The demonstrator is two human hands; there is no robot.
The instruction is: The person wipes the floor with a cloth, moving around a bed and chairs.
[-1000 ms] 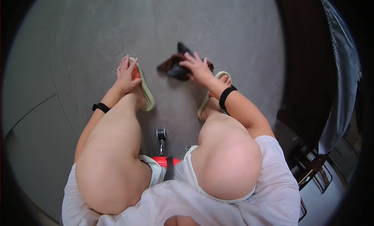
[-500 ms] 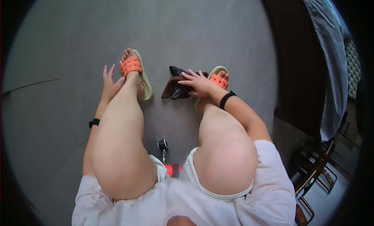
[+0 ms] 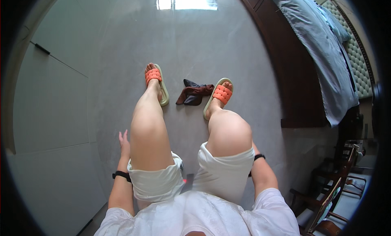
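Note:
Dark brown and charcoal socks (image 3: 193, 93) lie crumpled together on the floor between my feet, close to the right slipper (image 3: 222, 93). Both slippers have orange woven straps and pale green soles; the left slipper (image 3: 153, 76) stands further left. Outside my left shin and knee is my left hand (image 3: 124, 143), its fingers apart and holding nothing. My right hand (image 3: 254, 148) is mostly hidden behind my right knee, so its fingers do not show. Each wrist wears a black band. No hand touches the socks.
Grey, glossy floor (image 3: 179, 49) spreads around my feet. Pale cabinet doors (image 3: 53, 101) line the left side. At the right stands a dark wooden bed frame (image 3: 297, 89) with a grey-blue cover (image 3: 309, 53). Wooden chairs (image 3: 330, 195) are at the lower right.
My right hand has drawn back from the socks to behind my right knee. My left hand has moved back from beside the left foot. The view now takes in more of the room.

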